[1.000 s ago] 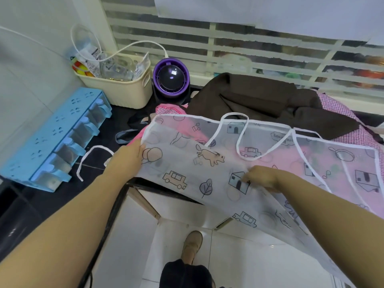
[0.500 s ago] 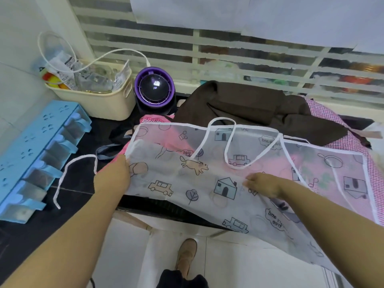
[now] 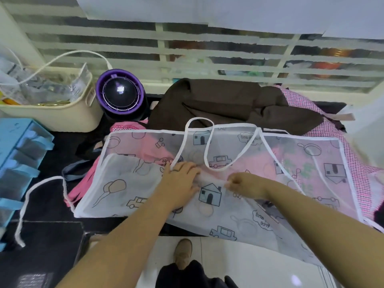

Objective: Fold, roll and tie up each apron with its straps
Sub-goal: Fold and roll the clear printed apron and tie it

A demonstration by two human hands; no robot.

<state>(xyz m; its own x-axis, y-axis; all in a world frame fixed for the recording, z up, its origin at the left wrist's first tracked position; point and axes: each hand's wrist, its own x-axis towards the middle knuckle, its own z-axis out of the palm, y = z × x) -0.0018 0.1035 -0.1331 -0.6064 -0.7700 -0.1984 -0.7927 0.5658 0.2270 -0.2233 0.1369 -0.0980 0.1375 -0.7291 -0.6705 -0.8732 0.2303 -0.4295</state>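
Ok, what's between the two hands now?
Head view: only a bunched ridge of the apron lies between the left hand and right hand, just above a printed house.

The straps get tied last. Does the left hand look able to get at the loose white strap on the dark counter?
Probably yes: the left hand rests open on the apron, and the white strap lies uncovered to its left.

Both forearms reach forward, hands close together. Left hand lies flat, fingers spread; right hand curls, pinching the apron.
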